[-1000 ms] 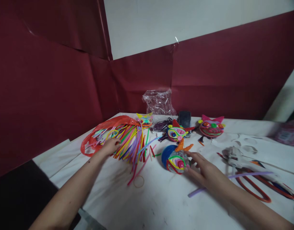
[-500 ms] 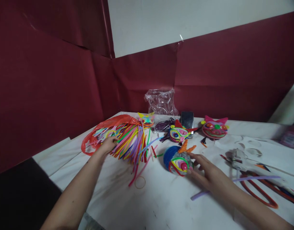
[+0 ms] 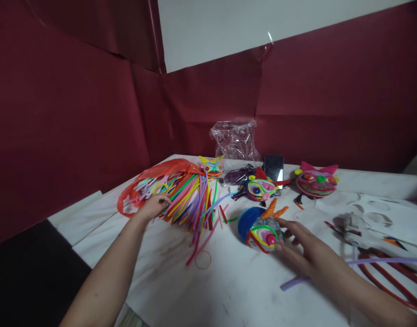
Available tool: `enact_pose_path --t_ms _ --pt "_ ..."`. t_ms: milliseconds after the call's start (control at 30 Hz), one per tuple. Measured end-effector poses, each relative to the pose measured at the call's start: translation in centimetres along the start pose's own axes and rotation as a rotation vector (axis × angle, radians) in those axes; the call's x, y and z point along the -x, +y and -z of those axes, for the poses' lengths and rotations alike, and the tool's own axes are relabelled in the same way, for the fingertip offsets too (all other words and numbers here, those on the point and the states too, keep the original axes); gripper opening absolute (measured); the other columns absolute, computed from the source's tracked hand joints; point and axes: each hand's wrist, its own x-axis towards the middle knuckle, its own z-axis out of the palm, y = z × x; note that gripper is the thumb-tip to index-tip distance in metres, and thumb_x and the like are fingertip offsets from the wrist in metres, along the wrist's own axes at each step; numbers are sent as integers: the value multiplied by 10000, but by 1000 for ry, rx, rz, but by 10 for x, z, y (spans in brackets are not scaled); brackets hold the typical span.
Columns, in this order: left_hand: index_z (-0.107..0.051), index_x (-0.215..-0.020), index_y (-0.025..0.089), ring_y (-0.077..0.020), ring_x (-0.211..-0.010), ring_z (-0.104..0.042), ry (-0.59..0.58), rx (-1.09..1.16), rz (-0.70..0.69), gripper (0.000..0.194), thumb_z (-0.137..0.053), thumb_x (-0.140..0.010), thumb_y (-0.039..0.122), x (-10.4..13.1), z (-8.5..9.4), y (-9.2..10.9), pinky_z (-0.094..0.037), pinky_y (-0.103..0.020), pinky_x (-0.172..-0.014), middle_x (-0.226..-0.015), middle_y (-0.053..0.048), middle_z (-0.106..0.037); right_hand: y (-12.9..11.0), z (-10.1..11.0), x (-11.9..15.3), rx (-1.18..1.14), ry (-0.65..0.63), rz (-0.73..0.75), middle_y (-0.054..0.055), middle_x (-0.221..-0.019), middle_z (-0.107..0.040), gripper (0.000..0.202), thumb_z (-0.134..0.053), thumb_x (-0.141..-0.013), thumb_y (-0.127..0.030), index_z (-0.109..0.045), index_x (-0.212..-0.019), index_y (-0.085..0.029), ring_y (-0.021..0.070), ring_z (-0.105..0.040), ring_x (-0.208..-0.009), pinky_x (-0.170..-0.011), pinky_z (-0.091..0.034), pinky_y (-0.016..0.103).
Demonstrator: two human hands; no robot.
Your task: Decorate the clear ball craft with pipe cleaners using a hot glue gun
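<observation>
My left hand (image 3: 155,206) is at the near left side of a heap of colourful pipe cleaners (image 3: 186,197), its fingers curled together; whatever is between them is too small to make out. On the right, my right hand (image 3: 301,243) grips the side of a round pipe-cleaner ball (image 3: 251,225) with thumb and fingers. This ball has blue coils on its left, a see-through grey part, orange horn-like pieces on top and a coiled eye shape with a pink centre. It rests on the white table (image 3: 242,286).
Decorated pipe-cleaner heads stand behind: a yellow-eared one (image 3: 212,168), a red-horned one (image 3: 261,187) and a pink-eared one (image 3: 317,179). A phone (image 3: 273,167), clear plastic wrap (image 3: 233,141), a glue gun (image 3: 351,227), a rubber band (image 3: 203,260) and a red bag (image 3: 125,208) lie around.
The view has shifted, so most table items appear a little further right. My left hand stays at the heap with its fingers slightly more curled. My right hand keeps its grip on the ball.
</observation>
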Motion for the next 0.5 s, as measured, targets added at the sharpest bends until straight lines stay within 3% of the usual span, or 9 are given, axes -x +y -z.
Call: enact_pose_path --t_ms 233,500 --pt "-663 -680 214 -207 -979 -596 -163 -148 -107 165 -586 -549 151 8 8 15 -465 -309 -888 -935 -26 -675 2 -2 -1 -11 -8 22 101 -1167 -600 500 -486 -891 -471 -443 -1335 -245 214 -648 -867 -728 -555 311" --pt "-521 -527 205 -198 -941 -592 -170 -275 -150 114 -512 -620 140 7 2 17 -474 -276 -783 -815 -30 -612 -3 1 -1 -14 4 30 104 -1188 -600 496 -496 -886 -442 -452 -1337 -242 237 -646 -947 -789 -549 343"
